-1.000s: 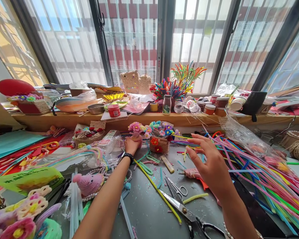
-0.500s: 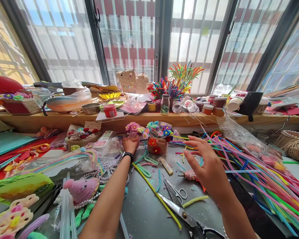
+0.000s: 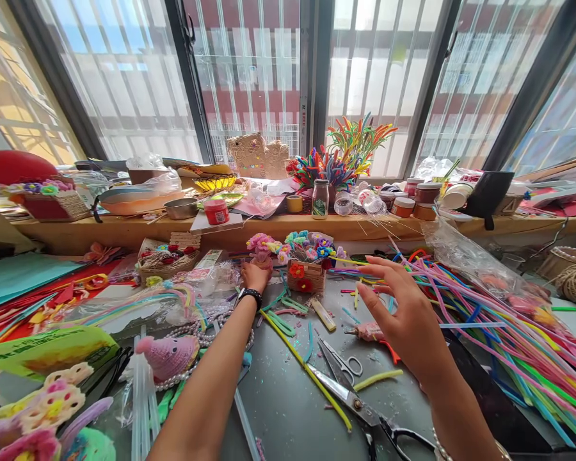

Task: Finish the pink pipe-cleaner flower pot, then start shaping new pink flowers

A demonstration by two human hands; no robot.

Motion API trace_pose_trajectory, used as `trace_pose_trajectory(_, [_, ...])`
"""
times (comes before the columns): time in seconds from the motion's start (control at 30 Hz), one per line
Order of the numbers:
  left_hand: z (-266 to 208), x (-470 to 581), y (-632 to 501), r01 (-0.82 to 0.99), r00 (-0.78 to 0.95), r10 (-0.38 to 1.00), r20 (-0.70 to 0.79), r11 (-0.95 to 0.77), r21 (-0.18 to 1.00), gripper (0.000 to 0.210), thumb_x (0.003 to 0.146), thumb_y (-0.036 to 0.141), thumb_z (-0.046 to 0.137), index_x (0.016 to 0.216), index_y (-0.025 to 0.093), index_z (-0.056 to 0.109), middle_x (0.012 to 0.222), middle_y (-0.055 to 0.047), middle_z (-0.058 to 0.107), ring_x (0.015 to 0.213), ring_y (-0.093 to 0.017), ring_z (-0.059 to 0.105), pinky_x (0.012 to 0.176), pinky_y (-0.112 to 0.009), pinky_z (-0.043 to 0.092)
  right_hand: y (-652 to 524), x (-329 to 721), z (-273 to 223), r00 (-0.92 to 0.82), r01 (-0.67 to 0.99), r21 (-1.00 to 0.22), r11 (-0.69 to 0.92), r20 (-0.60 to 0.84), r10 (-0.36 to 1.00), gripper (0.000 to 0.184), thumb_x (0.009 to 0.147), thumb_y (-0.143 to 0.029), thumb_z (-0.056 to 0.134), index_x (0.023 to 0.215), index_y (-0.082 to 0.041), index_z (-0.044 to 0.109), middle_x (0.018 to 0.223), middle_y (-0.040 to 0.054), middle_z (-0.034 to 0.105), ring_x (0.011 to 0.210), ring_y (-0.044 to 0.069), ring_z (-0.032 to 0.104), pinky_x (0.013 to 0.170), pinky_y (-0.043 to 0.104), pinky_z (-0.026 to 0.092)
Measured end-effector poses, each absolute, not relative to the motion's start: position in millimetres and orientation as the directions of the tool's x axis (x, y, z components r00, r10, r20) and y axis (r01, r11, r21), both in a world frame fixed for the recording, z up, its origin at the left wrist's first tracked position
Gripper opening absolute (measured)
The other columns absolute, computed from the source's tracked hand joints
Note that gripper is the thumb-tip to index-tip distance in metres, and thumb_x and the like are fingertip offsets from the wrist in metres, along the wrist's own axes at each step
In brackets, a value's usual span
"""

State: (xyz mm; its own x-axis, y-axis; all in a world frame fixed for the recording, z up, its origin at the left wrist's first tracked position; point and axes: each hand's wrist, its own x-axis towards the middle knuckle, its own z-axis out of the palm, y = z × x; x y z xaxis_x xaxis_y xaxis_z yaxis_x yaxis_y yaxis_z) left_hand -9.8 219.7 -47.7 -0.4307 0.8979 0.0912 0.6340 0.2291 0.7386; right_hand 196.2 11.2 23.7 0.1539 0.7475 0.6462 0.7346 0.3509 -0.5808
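My left hand (image 3: 256,276), a dark watch on its wrist, reaches to the pink flowers (image 3: 262,243) at the left of a small basket. Its fingers are curled and partly hidden, closed on the pink flowers. The woven basket (image 3: 312,280) has red and orange flowers on its front and holds fuzzy blue, purple and white flowers. To its right, my right hand (image 3: 399,304) hovers with fingers spread and nothing held. A thin yellow stem (image 3: 350,260) runs from the basket toward its fingertips. Below lie large scissors (image 3: 360,404), smaller scissors (image 3: 348,366) and a pink glue gun (image 3: 367,331).
Coloured pipe cleaners (image 3: 489,346) heap at the right. A yellow pipe cleaner (image 3: 307,368) crosses the grey table. At the left are a pink knitted piece (image 3: 170,357), clear glue sticks (image 3: 144,390) and bead strings. Jars and a glass bottle (image 3: 320,200) line the sill.
The view has shifted slightly, so the table things sit a little farther right. Both hands keep nearly the same place relative to the basket.
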Motion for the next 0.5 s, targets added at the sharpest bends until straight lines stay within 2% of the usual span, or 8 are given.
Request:
trace_pose_trajectory(0.2, [-33, -9, 195, 0.595, -0.341, 0.936, 0.087, 0.143, 0.791, 0.033, 0.083, 0.031, 0.051, 0.113, 0.016, 0.050, 0.113, -0.008, 0.054, 0.095, -0.020, 0.056, 0.079, -0.041, 0.048, 8, 198, 28, 0.134, 0.729, -0.560, 0.392, 0.679, 0.722, 0.022, 0.083, -0.030, 0.046, 0.100, -0.020, 0.056, 0.116, 0.0112, 0.054, 0.104, 0.024, 0.052, 0.080, 0.043, 0.049])
trace_pose_trajectory(0.4, [-26, -5, 131, 0.532, -0.150, 0.974, 0.170, -0.065, 0.844, 0.033, 0.083, 0.031, 0.050, 0.113, 0.016, 0.050, 0.114, -0.009, 0.054, 0.096, -0.020, 0.056, 0.080, -0.041, 0.048, 4, 198, 33, 0.129, 0.729, -0.557, 0.399, 0.684, 0.718, 0.024, 0.082, -0.026, 0.045, 0.101, -0.018, 0.056, 0.102, 0.0099, 0.062, 0.092, 0.022, 0.059, 0.077, 0.040, 0.049])
trace_pose_trajectory(0.43, [-24, -4, 115, 0.522, -0.090, 0.980, 0.180, -0.107, 0.846, 0.031, 0.083, 0.028, 0.051, 0.111, 0.015, 0.051, 0.114, -0.008, 0.055, 0.097, -0.020, 0.056, 0.081, -0.040, 0.047, 4, 198, 34, 0.132, 0.732, -0.560, 0.388, 0.676, 0.725, 0.023, 0.081, -0.026, 0.046, 0.100, -0.018, 0.057, 0.099, 0.0094, 0.063, 0.089, 0.022, 0.060, 0.076, 0.040, 0.048])
trace_pose_trajectory(0.5, [-18, -5, 81, 0.507, 0.043, 0.982, 0.182, -0.178, 0.843, 0.022, 0.078, 0.019, 0.055, 0.100, 0.017, 0.058, 0.102, -0.006, 0.063, 0.092, -0.016, 0.059, 0.080, -0.028, 0.047, 3, 198, 35, 0.133, 0.740, -0.565, 0.365, 0.654, 0.744, 0.022, 0.081, -0.026, 0.046, 0.097, -0.017, 0.059, 0.094, 0.0088, 0.066, 0.085, 0.021, 0.062, 0.075, 0.038, 0.048])
